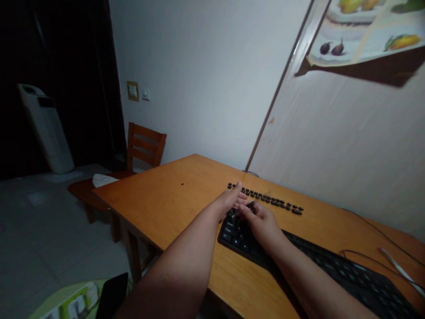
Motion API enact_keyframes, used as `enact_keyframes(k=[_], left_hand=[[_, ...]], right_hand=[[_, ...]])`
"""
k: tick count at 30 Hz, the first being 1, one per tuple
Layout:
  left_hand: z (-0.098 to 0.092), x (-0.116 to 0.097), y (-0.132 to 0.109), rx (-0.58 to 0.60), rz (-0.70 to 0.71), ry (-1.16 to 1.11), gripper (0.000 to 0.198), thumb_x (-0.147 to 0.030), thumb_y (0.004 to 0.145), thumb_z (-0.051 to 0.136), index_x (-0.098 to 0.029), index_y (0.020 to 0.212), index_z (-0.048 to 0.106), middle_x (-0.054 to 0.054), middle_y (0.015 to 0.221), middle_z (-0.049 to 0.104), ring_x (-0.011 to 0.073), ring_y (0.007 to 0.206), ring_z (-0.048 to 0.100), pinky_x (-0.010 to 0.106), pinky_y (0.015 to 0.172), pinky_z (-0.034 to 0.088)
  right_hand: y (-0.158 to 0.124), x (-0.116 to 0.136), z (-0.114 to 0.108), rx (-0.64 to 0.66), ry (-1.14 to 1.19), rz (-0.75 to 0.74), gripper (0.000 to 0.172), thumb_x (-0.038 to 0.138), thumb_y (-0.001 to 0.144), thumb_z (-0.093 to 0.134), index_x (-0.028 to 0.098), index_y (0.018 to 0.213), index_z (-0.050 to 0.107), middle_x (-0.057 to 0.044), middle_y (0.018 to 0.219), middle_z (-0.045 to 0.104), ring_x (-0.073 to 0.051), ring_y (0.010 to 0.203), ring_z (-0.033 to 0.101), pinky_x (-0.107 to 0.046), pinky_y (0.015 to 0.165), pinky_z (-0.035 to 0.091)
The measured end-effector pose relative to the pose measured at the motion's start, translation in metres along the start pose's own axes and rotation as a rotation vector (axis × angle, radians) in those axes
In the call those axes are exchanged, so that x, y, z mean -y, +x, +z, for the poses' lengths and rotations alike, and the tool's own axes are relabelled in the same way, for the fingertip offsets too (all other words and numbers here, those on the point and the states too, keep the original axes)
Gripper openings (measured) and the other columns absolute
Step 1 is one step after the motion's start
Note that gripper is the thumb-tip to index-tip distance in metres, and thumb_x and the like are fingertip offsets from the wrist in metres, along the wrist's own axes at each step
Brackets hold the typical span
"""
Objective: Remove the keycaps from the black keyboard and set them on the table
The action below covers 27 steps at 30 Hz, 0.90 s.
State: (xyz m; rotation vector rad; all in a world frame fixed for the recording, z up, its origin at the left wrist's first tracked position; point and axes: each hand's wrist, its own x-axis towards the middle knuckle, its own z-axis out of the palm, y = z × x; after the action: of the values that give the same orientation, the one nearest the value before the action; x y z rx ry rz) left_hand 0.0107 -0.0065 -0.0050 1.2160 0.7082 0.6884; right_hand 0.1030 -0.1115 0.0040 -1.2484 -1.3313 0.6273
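Observation:
A black keyboard (232, 237) lies along the front of the wooden table, and some of its keys are hidden under my hands and right forearm. My left hand (229, 200) is over its far left corner, palm turned inward, fingers stretched and thumb raised. Close beside it, my right hand (262, 219) is closed in a pinch around a small dark object (251, 204); its kind is too small to make out. Behind the hands, loose black keycaps (272, 201) lie in rows on the table.
The wooden table (159, 195) meets the wall at the back. One small dark piece (182, 184) lies toward its left. Black cables (368, 221) and a white stick-like item (398, 268) are on the right. A wooden chair (146, 144) stands beyond the left edge, and a green-rimmed container (63, 292) below.

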Motion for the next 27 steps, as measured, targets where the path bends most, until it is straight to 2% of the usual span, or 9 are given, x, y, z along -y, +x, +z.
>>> enact_keyframes(k=[3,6,10,14,18,23,27], left_hand=[[0.000,-0.002,-0.003,0.044,-0.007,-0.008,0.073,-0.075,0.080,0.037,-0.009,0.094,0.066,0.009,0.077,0.067,0.0149,0.064,0.056,0.027,0.063,0.041],[0.002,-0.007,-0.007,-0.009,0.029,0.006,0.068,-0.071,0.082,0.038,-0.010,0.099,0.064,0.010,0.083,0.068,0.0154,0.066,0.057,0.027,0.064,0.041],[0.005,-0.016,-0.014,-0.103,0.179,0.032,0.049,-0.054,0.087,0.045,-0.010,0.095,0.064,0.006,0.077,0.065,0.0111,0.062,0.055,0.025,0.064,0.041],[0.008,-0.021,-0.019,-0.051,0.250,0.047,0.029,-0.039,0.082,0.057,-0.011,0.086,0.064,0.004,0.073,0.064,0.0092,0.060,0.053,0.023,0.064,0.041],[0.010,-0.020,-0.023,0.034,0.279,0.069,0.023,-0.034,0.074,0.066,-0.012,0.080,0.063,0.005,0.075,0.064,0.0107,0.066,0.055,0.023,0.065,0.042],[0.013,-0.018,-0.022,-0.014,0.284,0.103,0.017,-0.024,0.069,0.068,-0.013,0.078,0.060,0.002,0.068,0.060,0.0102,0.062,0.054,0.023,0.061,0.042],[0.013,-0.017,-0.019,-0.026,0.288,0.111,0.013,-0.021,0.068,0.066,-0.013,0.076,0.058,0.003,0.068,0.062,0.0100,0.060,0.053,0.023,0.059,0.041]], right_hand=[[0.001,0.010,-0.005,-0.008,0.073,0.084,0.033,0.049,0.078,0.065,0.016,0.084,0.063,-0.004,0.076,0.069,-0.017,0.068,0.061,-0.030,0.067,0.047],[0.002,0.015,-0.012,-0.107,0.032,0.072,0.037,0.052,0.077,0.065,0.016,0.088,0.062,-0.005,0.077,0.069,-0.018,0.068,0.061,-0.029,0.063,0.046],[0.006,0.015,-0.022,-0.258,-0.127,-0.047,0.039,0.054,0.081,0.061,0.017,0.093,0.061,-0.006,0.081,0.069,-0.020,0.073,0.061,-0.031,0.064,0.046],[0.009,0.012,-0.029,-0.337,-0.280,-0.202,0.033,0.048,0.085,0.057,0.017,0.092,0.063,-0.008,0.086,0.068,-0.021,0.080,0.063,-0.035,0.076,0.048],[0.009,0.011,-0.030,-0.334,-0.357,-0.253,0.030,0.045,0.087,0.055,0.017,0.095,0.064,-0.009,0.088,0.069,-0.022,0.081,0.065,-0.035,0.075,0.050],[0.006,0.012,-0.028,-0.260,-0.437,-0.258,0.029,0.043,0.088,0.053,0.018,0.098,0.063,-0.010,0.090,0.071,-0.023,0.081,0.067,-0.035,0.074,0.051],[0.004,0.013,-0.027,-0.255,-0.486,-0.279,0.029,0.043,0.090,0.051,0.017,0.095,0.065,-0.011,0.096,0.071,-0.024,0.085,0.067,-0.036,0.076,0.051]])
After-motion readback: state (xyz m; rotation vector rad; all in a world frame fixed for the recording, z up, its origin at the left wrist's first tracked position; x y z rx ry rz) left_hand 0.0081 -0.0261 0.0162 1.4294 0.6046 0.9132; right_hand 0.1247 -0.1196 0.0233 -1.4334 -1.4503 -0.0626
